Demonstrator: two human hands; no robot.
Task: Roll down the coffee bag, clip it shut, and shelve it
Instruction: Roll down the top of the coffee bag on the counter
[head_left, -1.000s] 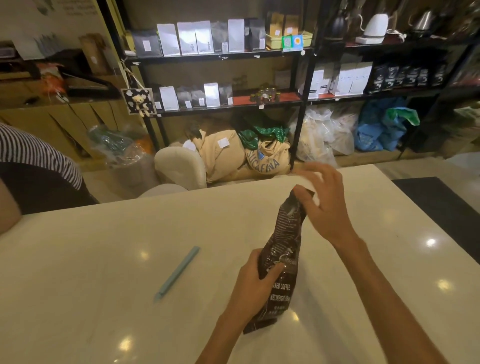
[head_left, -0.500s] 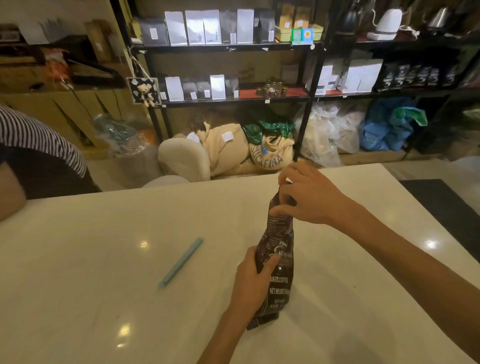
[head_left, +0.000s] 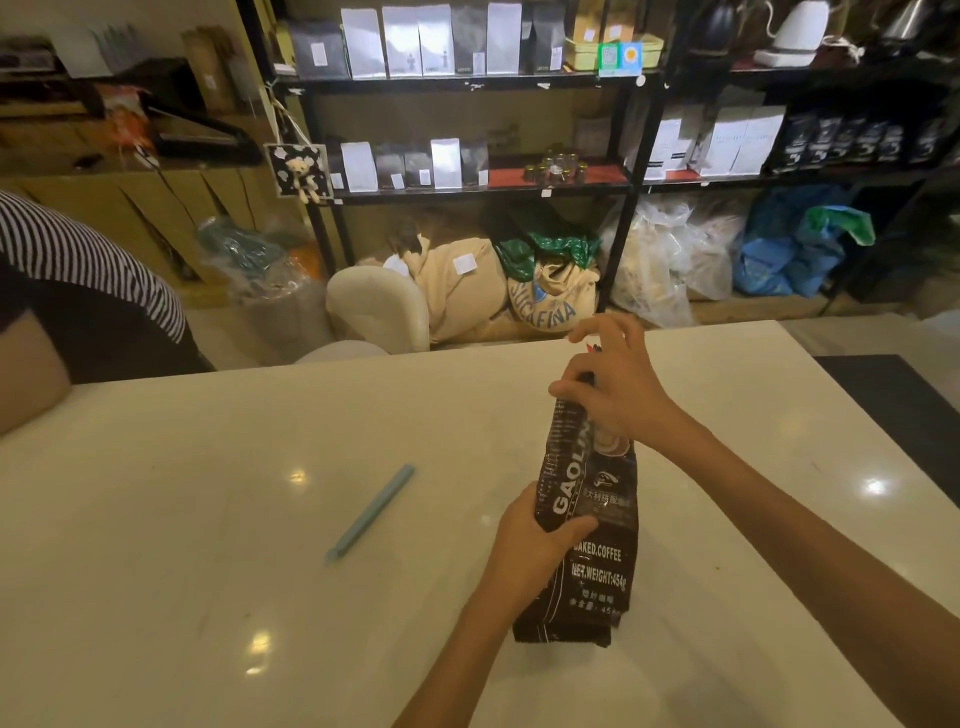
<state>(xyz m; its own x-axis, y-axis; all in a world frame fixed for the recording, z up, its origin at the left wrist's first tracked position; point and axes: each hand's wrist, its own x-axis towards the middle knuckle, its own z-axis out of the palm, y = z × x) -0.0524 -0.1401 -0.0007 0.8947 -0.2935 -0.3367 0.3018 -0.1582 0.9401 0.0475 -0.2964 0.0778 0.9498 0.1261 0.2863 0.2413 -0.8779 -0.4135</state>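
Coffee bag (head_left: 587, 530) stands upright on worktop (head_left: 208, 519). Left hand (head_left: 535, 540), fingers wrapped round its middle, steadies it; right hand (head_left: 618, 389), fingers pinched on the top edge, likely starting the roll. Clip (head_left: 371, 512) lies apart to the left, within reach for later.

The black coffee bag (head_left: 589, 519) is standing upright on its base on the white countertop (head_left: 208, 519), white lettering facing the camera. Its top is being pinched narrow, not yet rolled down. The pale blue clip (head_left: 371, 512), a long thin stick, is lying flat on the counter well to the bag's left, angled diagonally. Behind, the black shelf (head_left: 467, 189) is holding rows of bags.
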